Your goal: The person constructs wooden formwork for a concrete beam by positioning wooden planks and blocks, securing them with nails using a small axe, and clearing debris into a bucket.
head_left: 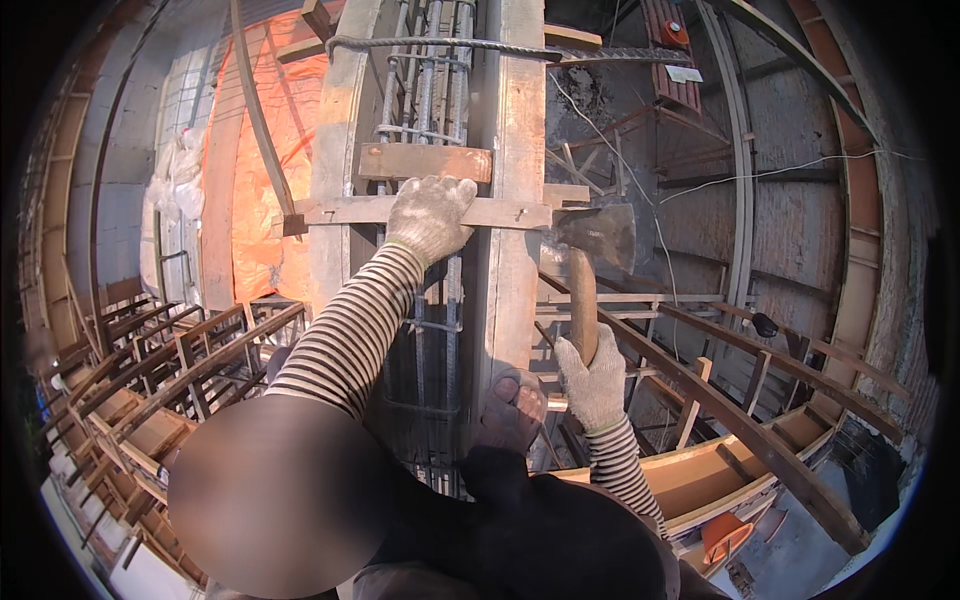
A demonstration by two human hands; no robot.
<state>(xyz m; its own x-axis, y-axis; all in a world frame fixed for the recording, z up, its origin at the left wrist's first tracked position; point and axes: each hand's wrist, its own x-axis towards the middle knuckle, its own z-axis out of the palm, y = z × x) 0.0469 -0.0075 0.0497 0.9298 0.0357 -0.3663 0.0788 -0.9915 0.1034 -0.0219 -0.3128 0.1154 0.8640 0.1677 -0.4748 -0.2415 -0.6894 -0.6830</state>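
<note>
Timber formwork [516,130] — left hand [428,220], fingers [445,191] over slat [345,211] — right hand [593,382] around axe [583,285].

The left hand [430,215] lies over a batten [495,213] that crosses two formwork boards, the left board [338,130] and the right board [520,120]. Between these boards, below the hand, runs a rebar cage [430,85]. Just beyond the hand, a wooden block [425,161] sits across the gap; farther beyond it, a twisted bar [445,43] crosses the cage. Left of the hand, past the left board, is a tarp [270,160]. The right hand [592,380], nearer the body and outside the right board, is around a hatchet [583,295], whose head is beyond that hand, near the batten's right end. Left of the right hand, a bare foot [515,405] is on the right board.
</note>
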